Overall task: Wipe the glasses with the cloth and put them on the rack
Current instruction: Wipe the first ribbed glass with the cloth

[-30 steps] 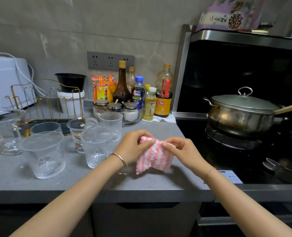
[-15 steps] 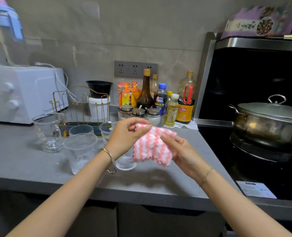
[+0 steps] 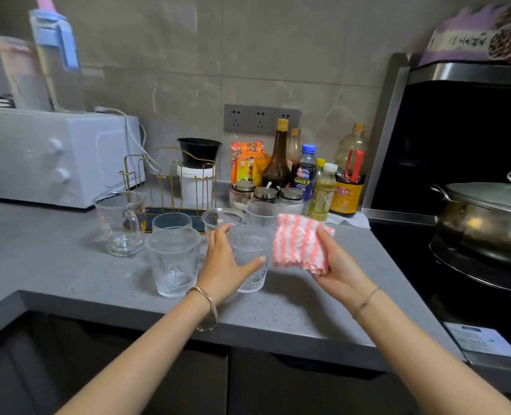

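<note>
The left hand was wrapped round a ribbed glass that stood upright on the grey countertop, near the front edge and about midway along it. The thumb lay across the near wall of the glass with its tip pointing right. The fingers curved past the left side of the glass up by the rim. Their tips were hidden behind the glass, so the hold on the far side could not be seen.

Just right of that glass, the right hand held a pink-and-white striped cloth, folded into a pad, clear of the countertop. The thumb pressed on the cloth's upper right edge, and the other fingers were tucked beneath it, out of sight. The cloth's left edge hung just beside the glass's rim; whether the two touched could not be told.

A second ribbed glass stood just left of the left hand. Three other glasses stood behind, toward the back edge, and a clear handled jug stood at the left of the group. The gold wire rack stood behind them, near the back edge. A white microwave filled the back left corner, and bottles lined the back edge to the right of the rack. A lidded pot sat beyond the countertop's right edge.
</note>
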Demonstrator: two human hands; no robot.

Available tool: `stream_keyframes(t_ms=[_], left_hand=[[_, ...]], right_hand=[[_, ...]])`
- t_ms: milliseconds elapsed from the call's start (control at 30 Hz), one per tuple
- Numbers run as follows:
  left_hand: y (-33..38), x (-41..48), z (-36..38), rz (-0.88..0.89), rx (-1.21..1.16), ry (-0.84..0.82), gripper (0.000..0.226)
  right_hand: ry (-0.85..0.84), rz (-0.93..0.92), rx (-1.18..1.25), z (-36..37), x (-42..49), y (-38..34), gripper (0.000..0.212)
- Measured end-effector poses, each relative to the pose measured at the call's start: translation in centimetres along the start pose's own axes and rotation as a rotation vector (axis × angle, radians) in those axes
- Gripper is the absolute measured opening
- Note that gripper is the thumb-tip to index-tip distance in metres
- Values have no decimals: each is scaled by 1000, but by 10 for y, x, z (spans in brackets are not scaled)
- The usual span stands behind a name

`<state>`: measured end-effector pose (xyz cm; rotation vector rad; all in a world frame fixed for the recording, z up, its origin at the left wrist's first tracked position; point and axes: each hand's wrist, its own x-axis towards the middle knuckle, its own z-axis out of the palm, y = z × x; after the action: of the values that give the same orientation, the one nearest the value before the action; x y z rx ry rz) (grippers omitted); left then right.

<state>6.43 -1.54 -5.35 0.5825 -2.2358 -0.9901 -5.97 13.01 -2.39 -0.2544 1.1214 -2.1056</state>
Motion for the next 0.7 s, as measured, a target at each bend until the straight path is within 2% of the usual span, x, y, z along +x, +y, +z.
stream_keyframes(t_ms=[133, 233, 367, 433, 500, 600, 700], left_hand=[[-11, 3, 13, -116, -89, -20, 99], [-19, 4, 19, -159, -152, -83, 103], [-18, 2, 24, -188, -279, -66, 83], [-7, 2, 26, -216, -392, -86, 69], [9, 3, 26, -224, -550, -157, 61], [27, 3, 32, -245, -804, -307, 82], [47, 1, 36, -215, -981, -358, 64]], right_hand=[[35, 17, 13, -4, 0, 12, 20], [70, 0, 16, -6, 1, 19, 27], [104, -136, 39, -11, 0, 10, 31], [101, -229, 5, -12, -1, 4, 41], [36, -356, -94, -9, -5, -5, 51], [-81, -530, -366, 14, -18, -10, 37], [-122, -743, -669, 31, -23, -3, 46]])
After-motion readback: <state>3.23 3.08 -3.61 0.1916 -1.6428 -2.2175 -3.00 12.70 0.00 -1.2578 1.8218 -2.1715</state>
